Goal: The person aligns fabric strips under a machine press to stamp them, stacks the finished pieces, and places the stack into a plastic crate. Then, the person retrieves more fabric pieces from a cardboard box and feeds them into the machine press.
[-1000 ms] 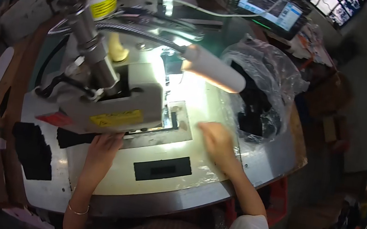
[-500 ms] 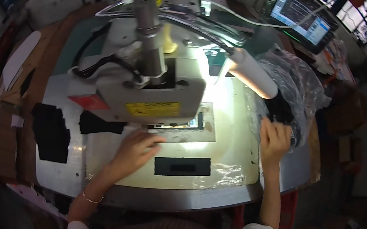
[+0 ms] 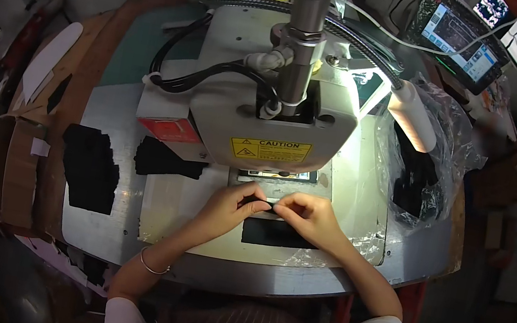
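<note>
My left hand (image 3: 229,212) and my right hand (image 3: 312,218) meet in front of the machine head, thumbs and fingertips pinched together. Between them is a small dark strip (image 3: 271,209), mostly covered by the fingers; its exact kind cannot be made out. Just below lies a flat black fabric rectangle (image 3: 274,235) on the pale work plate (image 3: 189,238). Behind the fingertips, a metal frame (image 3: 322,192) sits under the press head (image 3: 271,126), which carries a yellow caution label.
Stacked black fabric pieces (image 3: 90,168) lie at left, with a second black stack (image 3: 165,160) closer to the machine. On the right, a clear plastic bag (image 3: 456,158) holds black pieces beneath a lit lamp (image 3: 413,116). A cardboard box (image 3: 13,180) stands far left; a screen (image 3: 459,41) is behind.
My right hand has come from beside the plastic bag to the middle, meeting my left hand. Both now pinch a small dark strip above the fabric rectangle. The camera view has shifted.
</note>
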### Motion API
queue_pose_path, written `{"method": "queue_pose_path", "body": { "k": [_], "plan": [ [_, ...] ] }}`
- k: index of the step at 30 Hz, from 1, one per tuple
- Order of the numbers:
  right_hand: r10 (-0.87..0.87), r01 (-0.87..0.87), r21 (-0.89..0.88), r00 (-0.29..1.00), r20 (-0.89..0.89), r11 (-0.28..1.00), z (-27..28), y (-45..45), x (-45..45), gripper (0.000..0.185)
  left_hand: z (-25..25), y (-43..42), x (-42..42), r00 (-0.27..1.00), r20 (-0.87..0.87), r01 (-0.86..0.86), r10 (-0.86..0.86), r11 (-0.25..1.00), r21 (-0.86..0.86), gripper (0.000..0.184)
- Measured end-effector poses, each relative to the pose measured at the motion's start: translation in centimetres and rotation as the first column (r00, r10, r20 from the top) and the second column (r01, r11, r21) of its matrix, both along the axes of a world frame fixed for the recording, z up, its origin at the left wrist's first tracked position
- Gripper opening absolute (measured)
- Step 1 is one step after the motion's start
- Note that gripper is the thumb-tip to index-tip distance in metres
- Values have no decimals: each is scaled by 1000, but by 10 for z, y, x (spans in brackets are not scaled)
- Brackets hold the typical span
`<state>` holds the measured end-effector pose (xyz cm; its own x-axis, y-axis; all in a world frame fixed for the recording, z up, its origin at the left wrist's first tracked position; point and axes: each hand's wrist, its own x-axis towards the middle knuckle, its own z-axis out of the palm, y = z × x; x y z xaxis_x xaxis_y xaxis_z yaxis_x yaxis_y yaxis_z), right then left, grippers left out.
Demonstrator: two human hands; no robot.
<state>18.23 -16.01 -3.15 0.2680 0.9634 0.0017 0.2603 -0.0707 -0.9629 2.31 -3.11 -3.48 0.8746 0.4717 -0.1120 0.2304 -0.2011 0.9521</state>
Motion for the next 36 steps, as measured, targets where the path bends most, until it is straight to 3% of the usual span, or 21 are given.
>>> {"method": "queue_pose_path", "body": {
  "k": [3,4,5,7,9,10,11,13,18,26,30,33,34,36],
  "plan": [
    [-88,89,-5,994,65,996,-16,24,7,15,0,5,-2,977,-146,-89,153,923,374,28],
    [-130,148,-55,961,245,987,-9,33,13,17,-6,6,-3,975,-59,-162,215,864,476,29],
    [-200,181,87,878,435,980,-30,43,24,17,-7,7,-5,977,-51,-150,205,843,517,28],
    [-259,173,193,650,714,966,-22,49,44,17,-6,12,-6,982,-36,-127,185,790,599,25],
    [-252,252,131,542,802,959,-10,42,64,16,-7,12,-6,991,64,-128,114,735,666,22],
    [-229,244,106,558,798,964,6,38,68,15,-8,11,-5,991,112,-133,75,706,696,20],
    [-172,263,-64,778,604,963,24,30,66,16,-10,10,-4,991,123,-119,43,678,726,21],
    [-83,111,-120,973,217,986,9,28,66,18,-11,8,-1,990,139,-91,-30,615,783,23],
    [-102,64,92,855,509,994,-28,51,49,23,-15,-2,1,999,12,10,-36,554,832,23],
    [-156,114,107,796,585,988,-31,53,41,18,-20,-5,8,995,-97,89,3,367,926,30],
    [-324,186,270,665,673,945,-32,41,29,20,-22,-10,14,989,-139,120,45,290,949,45],
    [-380,60,403,480,790,913,-18,28,21,21,-23,-10,16,987,-149,131,56,247,960,52],
    [-255,16,281,473,843,960,-18,19,15,29,-23,-10,16,986,-154,136,58,240,961,53],
    [-227,-15,252,388,893,968,-21,8,6,36,-24,-10,17,984,-168,148,53,270,951,52]
  ]
}}
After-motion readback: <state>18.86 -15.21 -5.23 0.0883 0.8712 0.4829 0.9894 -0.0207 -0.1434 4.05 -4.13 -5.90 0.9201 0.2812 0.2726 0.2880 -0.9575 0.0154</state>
